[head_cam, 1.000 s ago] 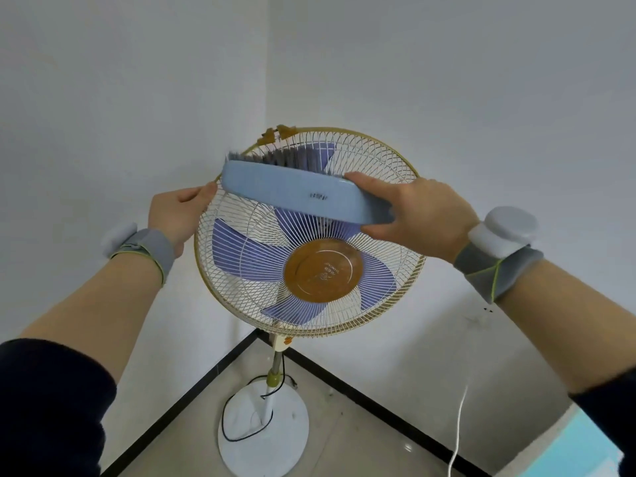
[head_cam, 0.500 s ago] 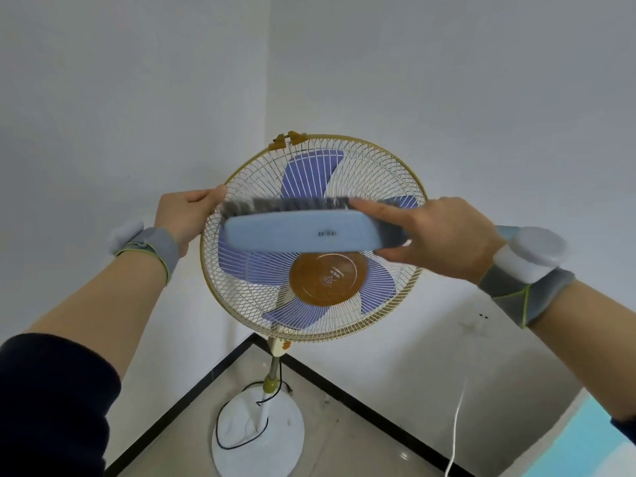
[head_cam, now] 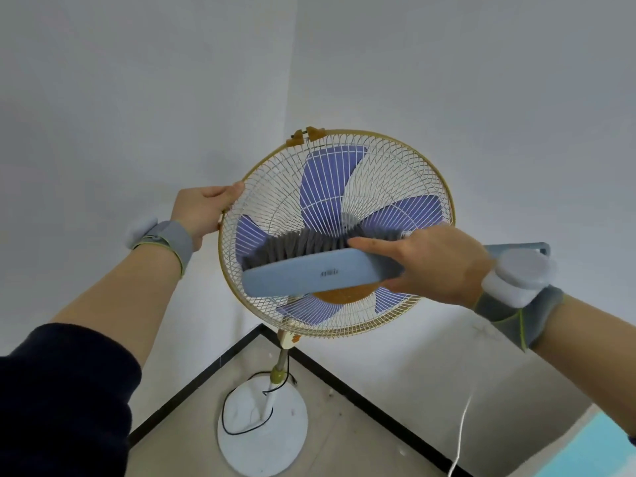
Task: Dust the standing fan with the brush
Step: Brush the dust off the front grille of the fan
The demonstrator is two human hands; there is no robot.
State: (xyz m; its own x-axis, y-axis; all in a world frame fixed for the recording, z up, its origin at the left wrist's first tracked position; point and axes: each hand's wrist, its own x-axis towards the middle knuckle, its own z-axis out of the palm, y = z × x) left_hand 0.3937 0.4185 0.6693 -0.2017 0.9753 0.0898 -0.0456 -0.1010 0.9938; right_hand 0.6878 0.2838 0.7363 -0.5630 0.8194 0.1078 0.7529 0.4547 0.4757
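Standing fan (head_cam: 344,173) is parked in the corner where two white walls meet, with its head tipped up toward the person and its round white base (head_cam: 261,438) on the floor below, a black cord (head_cam: 237,432) looped over it.

Over on the left, the left hand (head_cam: 203,210) has its fingers curled over the gold rim of the wire guard (head_cam: 406,160), gripping it to steady the head.

Across the middle, the light blue brush (head_cam: 309,273) lies nearly level over the lower half of the guard. Its grey bristles (head_cam: 303,244) are pushed against the wires, right above the orange hub (head_cam: 347,294). Purple blades (head_cam: 323,180) show through behind the mesh.

On the right, the right hand (head_cam: 437,266) is wrapped around the handle end of the brush, index finger laid out along its back. Further right and lower down, a white cable (head_cam: 463,432) trails across the floor.

What could go wrong from here, imo:
- Those guard wires look thin, so leaning on the brush could bow them in toward the blades.
- Bristles could poke through the mesh, snag on a wire, and jerk the head around.
- The fan is top-heavy on a skinny pole (head_cam: 280,363), so if the left hand slips off the rim while the right one pushes, the whole thing could rock or tip into the corner.
- With the head angled up at the person, loosened dust probably drops straight onto their arms.
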